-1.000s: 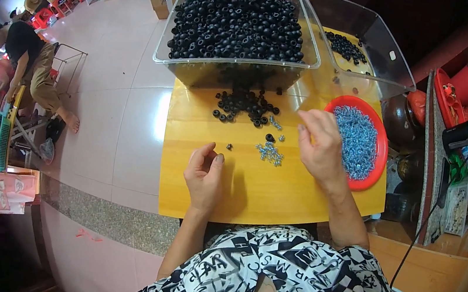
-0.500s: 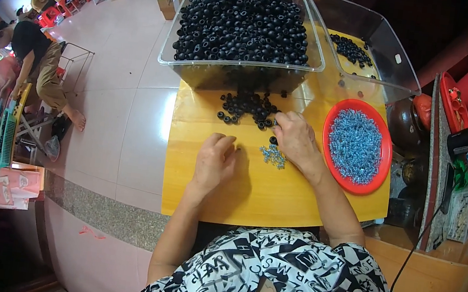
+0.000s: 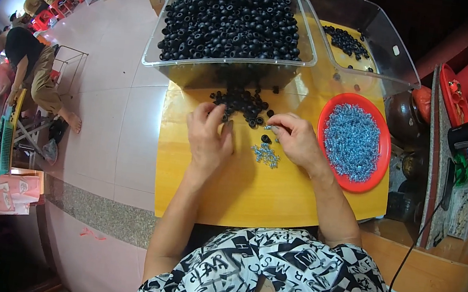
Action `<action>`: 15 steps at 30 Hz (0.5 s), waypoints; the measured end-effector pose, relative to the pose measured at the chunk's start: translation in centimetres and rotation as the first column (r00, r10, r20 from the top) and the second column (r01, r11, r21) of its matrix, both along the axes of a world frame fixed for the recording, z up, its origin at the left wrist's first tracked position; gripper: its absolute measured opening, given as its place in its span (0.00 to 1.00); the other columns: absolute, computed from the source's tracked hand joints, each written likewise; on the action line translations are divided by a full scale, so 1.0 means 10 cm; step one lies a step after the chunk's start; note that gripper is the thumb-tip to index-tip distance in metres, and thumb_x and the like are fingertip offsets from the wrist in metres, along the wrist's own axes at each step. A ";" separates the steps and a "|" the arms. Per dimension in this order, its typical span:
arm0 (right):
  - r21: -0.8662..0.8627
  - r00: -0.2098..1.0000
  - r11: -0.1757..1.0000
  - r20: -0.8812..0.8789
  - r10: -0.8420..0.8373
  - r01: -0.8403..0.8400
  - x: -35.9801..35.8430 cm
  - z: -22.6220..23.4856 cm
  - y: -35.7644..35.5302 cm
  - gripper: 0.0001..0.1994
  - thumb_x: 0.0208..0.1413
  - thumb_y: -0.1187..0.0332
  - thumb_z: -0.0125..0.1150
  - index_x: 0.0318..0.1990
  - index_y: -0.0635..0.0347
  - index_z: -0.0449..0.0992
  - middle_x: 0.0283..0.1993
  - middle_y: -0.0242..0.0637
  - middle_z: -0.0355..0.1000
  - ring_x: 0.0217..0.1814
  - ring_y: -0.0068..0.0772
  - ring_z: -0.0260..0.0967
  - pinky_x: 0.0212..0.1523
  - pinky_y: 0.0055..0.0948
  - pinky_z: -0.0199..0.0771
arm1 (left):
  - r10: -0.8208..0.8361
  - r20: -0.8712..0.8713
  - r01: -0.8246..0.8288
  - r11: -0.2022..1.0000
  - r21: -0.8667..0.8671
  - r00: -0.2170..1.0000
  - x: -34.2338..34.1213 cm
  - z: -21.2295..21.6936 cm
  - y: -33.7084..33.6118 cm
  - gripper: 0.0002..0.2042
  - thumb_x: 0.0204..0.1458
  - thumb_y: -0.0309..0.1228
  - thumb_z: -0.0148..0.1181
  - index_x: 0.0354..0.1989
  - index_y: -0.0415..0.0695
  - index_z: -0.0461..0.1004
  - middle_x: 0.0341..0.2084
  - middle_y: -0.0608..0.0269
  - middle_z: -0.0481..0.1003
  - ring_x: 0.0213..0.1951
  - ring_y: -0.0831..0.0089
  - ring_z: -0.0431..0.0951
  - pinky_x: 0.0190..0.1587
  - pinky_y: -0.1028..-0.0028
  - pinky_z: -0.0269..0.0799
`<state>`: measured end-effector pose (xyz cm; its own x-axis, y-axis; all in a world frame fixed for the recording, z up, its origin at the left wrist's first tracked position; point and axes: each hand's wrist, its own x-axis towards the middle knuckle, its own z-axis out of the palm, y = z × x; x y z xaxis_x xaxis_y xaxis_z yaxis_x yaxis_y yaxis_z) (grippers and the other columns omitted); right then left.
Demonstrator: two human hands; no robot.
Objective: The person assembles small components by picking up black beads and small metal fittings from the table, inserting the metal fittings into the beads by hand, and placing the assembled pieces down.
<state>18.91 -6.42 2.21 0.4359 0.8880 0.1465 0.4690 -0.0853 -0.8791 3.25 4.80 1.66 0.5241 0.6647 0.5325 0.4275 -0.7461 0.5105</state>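
Observation:
A loose heap of small round black caps with hollow openings point(image 3: 243, 101) lies on the yellow table. My left hand point(image 3: 208, 137) reaches to the heap's left edge, thumb and fingers apart, with black caps by the fingertips. Just right of the heap, my right hand point(image 3: 299, 146) pinches a small shiny silver-blue piece point(image 3: 270, 128) between thumb and forefinger; its exact kind is too small to make out. Below these fingertips sits a single black cap point(image 3: 265, 139), beside a little pile of silver-blue pieces point(image 3: 266, 155).
Behind the heap stands a clear tub point(image 3: 231, 57) full of black caps. A red oval tray point(image 3: 386, 160) of silver-blue pieces lies right of my right forearm. Another clear bin point(image 3: 374, 23) stands at the far right, with black caps point(image 3: 345, 41) seen through it. A person point(image 3: 26, 59) bends at the left.
My left hand has moved up to the heap and its fingers have spread. My right hand has drawn slightly back from the heap, a silver-blue piece now showing at its fingertips.

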 end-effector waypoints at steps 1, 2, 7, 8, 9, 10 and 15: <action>-0.004 1.000 1.000 -0.003 -0.002 0.002 0.00 0.02 -0.01 0.07 0.46 0.79 0.52 0.34 0.67 0.72 0.31 0.35 0.69 0.33 0.25 0.66 0.35 0.20 0.65 | -0.104 0.096 0.114 0.987 -0.111 0.990 0.03 0.03 -0.10 0.16 0.36 0.20 0.59 0.38 0.40 0.70 0.38 0.51 0.67 0.40 0.57 0.66 0.41 0.66 0.63; -0.029 0.979 0.999 -0.201 0.028 -0.034 0.01 0.05 -0.02 0.06 0.47 0.78 0.52 0.33 0.67 0.72 0.31 0.35 0.70 0.33 0.23 0.66 0.35 0.20 0.65 | -0.194 0.202 0.235 0.950 -0.208 0.960 0.07 0.04 -0.18 0.14 0.37 0.19 0.58 0.36 0.40 0.71 0.35 0.52 0.68 0.39 0.59 0.67 0.40 0.67 0.64; -0.003 0.879 0.992 -0.462 0.113 -0.129 0.02 0.09 -0.02 0.06 0.48 0.78 0.52 0.35 0.66 0.72 0.32 0.27 0.68 0.33 0.15 0.62 0.35 0.16 0.63 | -0.239 0.325 0.388 0.742 -0.546 0.915 0.26 -0.04 -0.29 0.07 0.43 0.19 0.56 0.33 0.37 0.73 0.23 0.67 0.72 0.24 0.82 0.69 0.28 0.83 0.65; 0.001 0.881 0.987 -0.451 0.145 -0.162 0.02 0.09 -0.02 0.06 0.48 0.78 0.52 0.35 0.66 0.71 0.32 0.28 0.68 0.34 0.15 0.62 0.35 0.16 0.64 | -0.243 0.325 0.391 0.742 -0.544 0.914 0.27 -0.04 -0.30 0.07 0.43 0.19 0.56 0.33 0.37 0.73 0.23 0.67 0.72 0.24 0.82 0.69 0.28 0.83 0.65; 0.002 0.881 0.982 -0.440 0.171 -0.190 0.02 0.08 -0.02 0.06 0.48 0.78 0.52 0.35 0.67 0.71 0.31 0.29 0.68 0.34 0.15 0.62 0.35 0.17 0.64 | -0.197 0.348 0.385 0.668 -0.637 0.917 0.28 -0.01 -0.30 0.06 0.44 0.20 0.56 0.32 0.37 0.73 0.22 0.68 0.72 0.24 0.83 0.68 0.28 0.84 0.64; 0.003 0.882 0.983 -0.441 0.166 -0.183 0.03 0.07 -0.03 0.06 0.48 0.78 0.52 0.35 0.67 0.71 0.31 0.29 0.68 0.34 0.15 0.62 0.35 0.17 0.64 | -0.148 0.363 0.378 0.582 -0.720 0.920 0.28 0.02 -0.31 0.05 0.44 0.20 0.56 0.31 0.36 0.73 0.21 0.69 0.72 0.23 0.84 0.68 0.27 0.84 0.64; 0.046 0.917 0.997 0.396 0.041 -0.064 0.09 -0.08 -0.02 0.07 0.43 0.79 0.53 0.32 0.68 0.70 0.31 0.43 0.67 0.34 0.40 0.66 0.37 0.30 0.66 | -0.019 0.420 0.363 0.540 -0.759 0.907 0.23 -0.05 -0.29 0.05 0.46 0.21 0.56 0.31 0.35 0.72 0.20 0.70 0.71 0.24 0.86 0.66 0.27 0.85 0.63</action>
<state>19.77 -6.62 1.45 0.2851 0.8932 0.3478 0.7813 -0.0063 -0.6242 5.59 1.94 1.18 0.6034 0.7972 -0.0201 0.0086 0.0188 0.9998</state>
